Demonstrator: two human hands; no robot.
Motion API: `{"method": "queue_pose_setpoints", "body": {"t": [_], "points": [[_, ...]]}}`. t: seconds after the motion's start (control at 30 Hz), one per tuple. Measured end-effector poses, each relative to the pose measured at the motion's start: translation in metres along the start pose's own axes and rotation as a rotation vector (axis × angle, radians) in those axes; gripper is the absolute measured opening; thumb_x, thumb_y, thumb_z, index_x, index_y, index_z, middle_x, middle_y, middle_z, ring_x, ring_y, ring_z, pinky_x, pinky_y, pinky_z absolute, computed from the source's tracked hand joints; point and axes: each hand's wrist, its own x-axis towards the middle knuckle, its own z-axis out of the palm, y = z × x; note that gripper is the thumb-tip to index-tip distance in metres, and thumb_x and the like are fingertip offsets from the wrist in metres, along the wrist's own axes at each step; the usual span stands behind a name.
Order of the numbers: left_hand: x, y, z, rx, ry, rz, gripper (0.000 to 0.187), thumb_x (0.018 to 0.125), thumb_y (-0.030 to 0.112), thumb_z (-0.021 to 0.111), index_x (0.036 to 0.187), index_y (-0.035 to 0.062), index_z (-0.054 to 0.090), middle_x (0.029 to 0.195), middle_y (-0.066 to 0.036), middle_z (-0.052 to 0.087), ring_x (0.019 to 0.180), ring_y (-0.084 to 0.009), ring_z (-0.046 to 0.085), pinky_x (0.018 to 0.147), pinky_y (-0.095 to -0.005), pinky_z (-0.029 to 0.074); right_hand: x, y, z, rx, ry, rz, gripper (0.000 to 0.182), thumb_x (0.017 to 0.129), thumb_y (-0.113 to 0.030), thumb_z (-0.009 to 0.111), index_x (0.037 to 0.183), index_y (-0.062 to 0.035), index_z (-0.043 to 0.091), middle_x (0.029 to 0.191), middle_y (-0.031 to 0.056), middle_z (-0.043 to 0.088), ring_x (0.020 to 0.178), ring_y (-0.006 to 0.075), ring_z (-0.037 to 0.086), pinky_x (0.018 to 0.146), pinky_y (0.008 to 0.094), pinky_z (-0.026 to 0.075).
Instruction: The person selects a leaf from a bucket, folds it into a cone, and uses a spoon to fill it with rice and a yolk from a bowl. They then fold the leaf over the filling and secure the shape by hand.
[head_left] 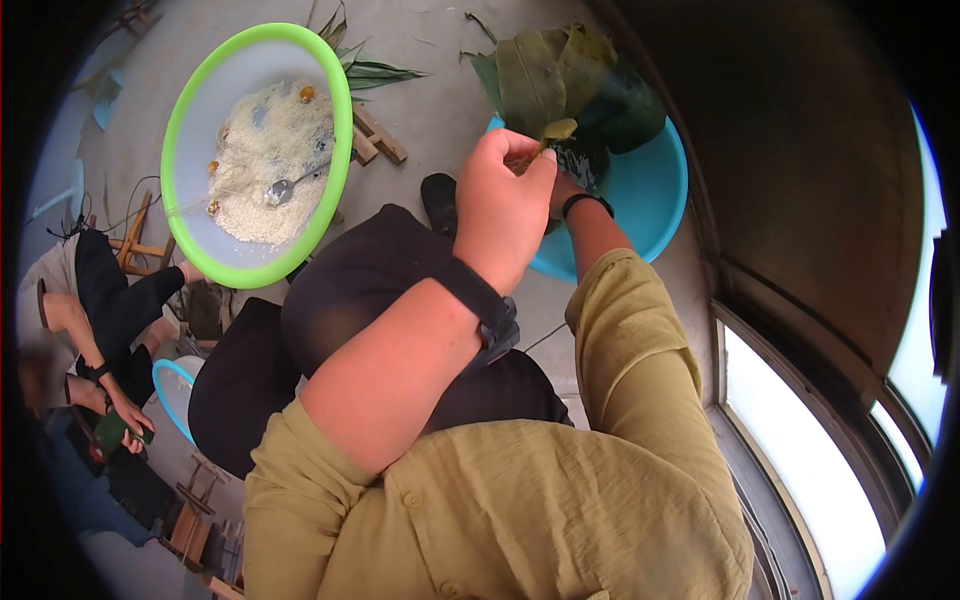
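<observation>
My left hand (508,195), with a dark band on the wrist, is raised over the near edge of a blue basin (672,190). Its thumb and fingers are pinched on a narrow yellow-green leaf (560,129). My right hand (566,192) reaches low into the basin, mostly hidden behind the left, so its fingers do not show. Water (583,165) glints in the basin beside it. Broad dark green leaves (540,80) stick up from the basin and lean over its far rim.
A green-rimmed white basin (177,165) holds white rice (258,170), a metal spoon (280,190) and several brown-orange pieces. Loose leaves (378,74) lie on the floor beyond a wooden stool (378,135). At left, another person's hands (128,415) hold something dark green. A dark panel (790,180) stands at right.
</observation>
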Motion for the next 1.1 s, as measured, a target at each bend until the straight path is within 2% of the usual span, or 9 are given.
{"method": "queue_pose_setpoints", "body": {"t": [0.2, 0.3, 0.37, 0.53, 0.7, 0.83, 1.03, 1.07, 1.1], "points": [[-0.003, 0.006, 0.003, -0.119, 0.034, -0.032, 0.017, 0.093, 0.011, 0.065, 0.103, 0.0003, 0.057, 0.095, -0.003, 0.060, 0.084, -0.0083, 0.054, 0.075, -0.0241, 0.044, 0.014, -0.010, 0.003, 0.334, 0.205, 0.312, 0.053, 0.094, -0.022, 0.051, 0.146, -0.0122, 0.043, 0.155, 0.0132, 0.034, 0.138, 0.0383, 0.041, 0.110, 0.0464, 0.040], [0.001, 0.002, 0.006, -0.111, 0.027, 0.012, 0.016, 0.093, 0.011, 0.064, 0.103, 0.0006, 0.057, 0.095, -0.003, 0.060, 0.083, -0.0074, 0.053, 0.075, -0.0238, 0.043, 0.049, 0.005, 0.025, 0.195, 0.230, 0.357, 0.048, 0.095, -0.024, 0.051, 0.140, -0.0084, 0.050, 0.142, 0.0131, 0.053, 0.127, 0.0371, 0.053, 0.106, 0.0436, 0.044], [0.004, 0.000, 0.010, -0.108, 0.018, 0.042, 0.015, 0.093, 0.011, 0.064, 0.102, 0.0009, 0.058, 0.094, -0.002, 0.060, 0.083, -0.0070, 0.053, 0.074, -0.0236, 0.043, 0.057, 0.016, 0.030, 0.122, 0.280, 0.245, 0.043, 0.094, -0.025, 0.052, 0.134, -0.0087, 0.056, 0.134, 0.0148, 0.058, 0.123, 0.0347, 0.056, 0.103, 0.0429, 0.046], [0.002, 0.010, 0.016, -0.133, 0.002, -0.017, 0.013, 0.094, 0.011, 0.063, 0.101, 0.0013, 0.058, 0.091, 0.000, 0.059, 0.081, -0.0064, 0.051, 0.073, -0.0231, 0.042, 0.034, 0.039, 0.011, 0.348, 0.181, 0.149, 0.037, 0.088, -0.023, 0.061, 0.122, -0.0089, 0.066, 0.124, 0.0183, 0.064, 0.118, 0.0324, 0.060, 0.100, 0.0426, 0.048], [0.004, -0.001, 0.018, -0.128, 0.001, 0.040, 0.013, 0.094, 0.010, 0.062, 0.102, 0.0014, 0.057, 0.091, 0.000, 0.058, 0.081, -0.0061, 0.051, 0.073, -0.0229, 0.042, 0.005, 0.068, -0.028, 0.098, 0.141, -0.012, 0.046, 0.077, -0.028, 0.075, 0.115, -0.0053, 0.067, 0.117, 0.0131, 0.069, 0.104, 0.0269, 0.066, 0.087, 0.0395, 0.051], [-0.004, -0.001, 0.021, -0.185, -0.006, 0.073, 0.014, 0.094, 0.010, 0.062, 0.103, 0.0015, 0.057, 0.091, -0.001, 0.059, 0.082, -0.0066, 0.052, 0.075, -0.0231, 0.043, -0.093, 0.048, -0.080, 0.421, 0.293, -0.033, 0.041, 0.077, -0.021, 0.076, 0.112, -0.0032, 0.066, 0.101, 0.0125, 0.071, 0.092, 0.0262, 0.068, 0.084, 0.0380, 0.052], [-0.009, -0.010, 0.018, -0.127, -0.007, 0.114, 0.017, 0.093, 0.010, 0.063, 0.105, 0.0012, 0.056, 0.093, -0.002, 0.060, 0.083, -0.0079, 0.053, 0.076, -0.0228, 0.043, -0.175, 0.060, -0.087, 0.958, 0.362, -0.094, 0.023, 0.087, -0.014, 0.068, 0.107, -0.0048, 0.062, 0.094, 0.0037, 0.066, 0.085, 0.0141, 0.063, 0.076, 0.0296, 0.051], [-0.006, -0.016, 0.017, -0.080, 0.014, 0.149, 0.016, 0.093, 0.013, 0.062, 0.102, 0.0009, 0.056, 0.088, -0.003, 0.060, 0.073, -0.0101, 0.054, 0.067, -0.0269, 0.046, -0.187, 0.057, -0.087, 0.992, 0.413, -0.160, 0.023, 0.089, -0.015, 0.067, 0.109, -0.0069, 0.060, 0.090, 0.0000, 0.064, 0.075, 0.0095, 0.059, 0.063, 0.0246, 0.046], [-0.006, -0.018, 0.016, -0.081, 0.012, 0.140, 0.017, 0.093, 0.013, 0.062, 0.103, 0.0008, 0.056, 0.088, -0.004, 0.061, 0.073, -0.0102, 0.054, 0.067, -0.0272, 0.046, -0.202, 0.052, -0.090, 1.038, 0.430, -0.143, 0.023, 0.088, -0.016, 0.067, 0.109, -0.0073, 0.061, 0.088, -0.0009, 0.063, 0.071, 0.0081, 0.056, 0.060, 0.0238, 0.043]]}}
